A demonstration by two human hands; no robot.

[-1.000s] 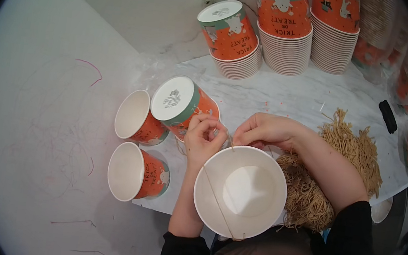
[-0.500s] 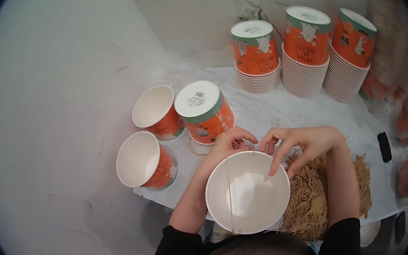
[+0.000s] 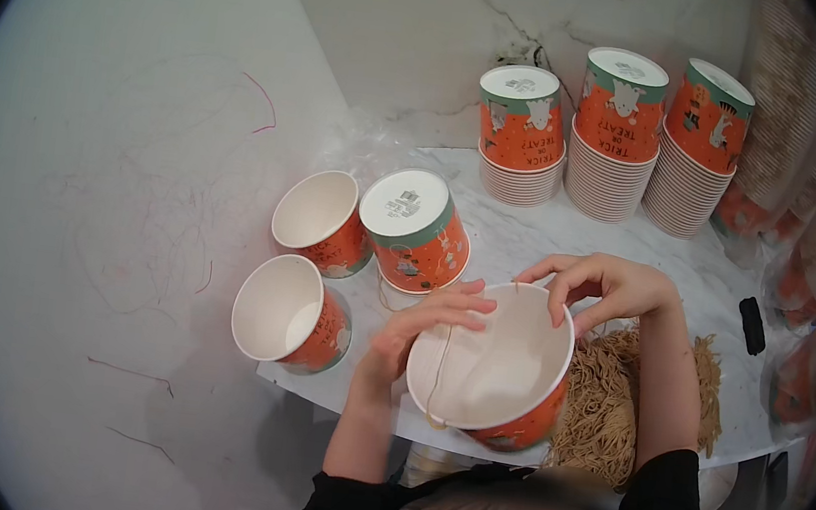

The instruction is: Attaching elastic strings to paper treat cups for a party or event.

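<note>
A white-lined paper bucket (image 3: 524, 369) with an orange and green printed outside is tilted in front of me, its mouth facing up. A thin tan string (image 3: 437, 374) runs across its left side, from the rim down to the near edge. My right hand (image 3: 610, 290) grips the far right rim, fingertips over the edge and thumb hidden partly behind it. My left hand (image 3: 425, 323) lies at the left rim, its fingers stretched out over the mouth next to the string; its thumb is not visible.
A bundle of tan strings (image 3: 602, 408) lies beneath my right forearm. Two upright buckets (image 3: 276, 311) and an upside-down one (image 3: 420, 241) stand at left. Three inverted bucket stacks (image 3: 610, 177) line the back. Bagged buckets (image 3: 805, 300) and a black object (image 3: 751, 325) are at right.
The bucket has tilted, so its orange side now shows at the lower right. My left hand has moved from behind the rim to over the left side, its fingers straightened. The view has shifted slightly.
</note>
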